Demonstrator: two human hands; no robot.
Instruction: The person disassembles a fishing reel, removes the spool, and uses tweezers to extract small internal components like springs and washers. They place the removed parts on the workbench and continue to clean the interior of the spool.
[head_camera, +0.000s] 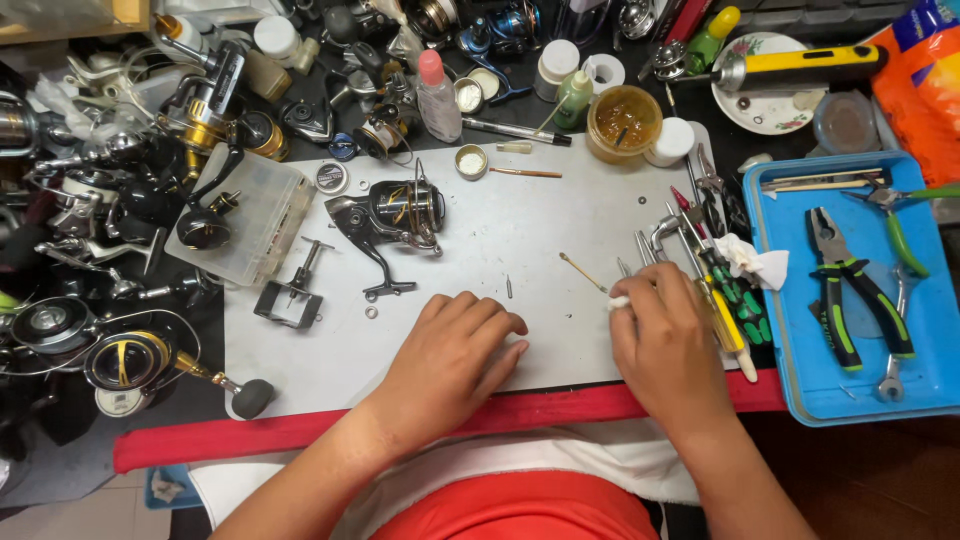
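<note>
Leftmost, spare reels (130, 355) are crowded at the mat (560, 215) edge, then the reel (395, 215) lies on the mat above the left hand (450, 355), which is rested flat, fingers together, nothing held. Next, a small white piece (619, 301) is pinched by the right hand (665, 345) beside screwdrivers (730, 300); pliers (850, 295) are kept in the blue tray (790, 390). Loose washers (371, 312) and a pin (509, 287) could likely be swept off by a wrist, and reaching is hampered by clutter.
</note>
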